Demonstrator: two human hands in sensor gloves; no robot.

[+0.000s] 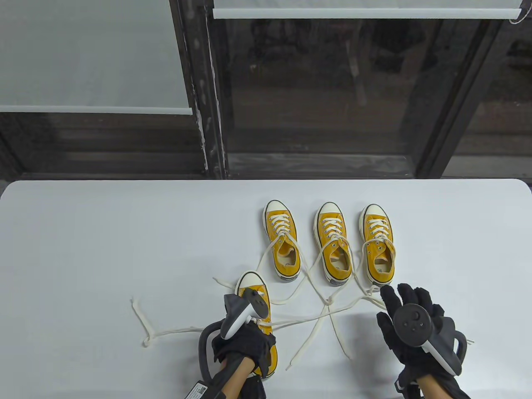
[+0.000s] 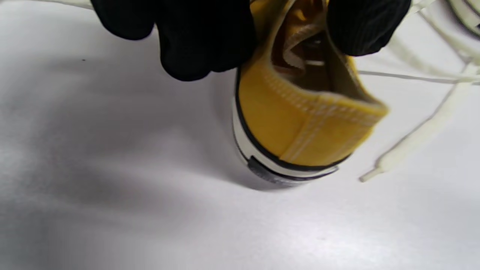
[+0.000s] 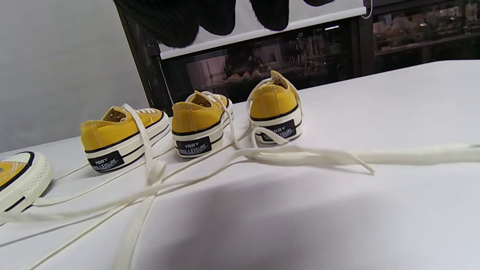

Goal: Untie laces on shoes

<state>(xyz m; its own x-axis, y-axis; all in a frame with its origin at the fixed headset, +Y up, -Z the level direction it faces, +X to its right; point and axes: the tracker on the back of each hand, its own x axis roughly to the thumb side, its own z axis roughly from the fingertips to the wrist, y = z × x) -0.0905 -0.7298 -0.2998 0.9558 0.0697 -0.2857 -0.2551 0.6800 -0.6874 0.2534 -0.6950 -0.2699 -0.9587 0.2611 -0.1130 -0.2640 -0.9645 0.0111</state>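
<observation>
Four yellow sneakers with cream laces lie on the white table. Three stand in a row: left, middle, right. Their heels show in the right wrist view. The fourth, near shoe lies under my left hand, which grips it at the collar, fingers on both sides of the opening above the heel. My right hand is open with fingers spread, just behind the right shoe's heel. Loose laces cross between the hands.
Long lace ends trail over the table's front half, one with a knot at the far left, one passing under my right hand. The table's far edge meets a dark window frame.
</observation>
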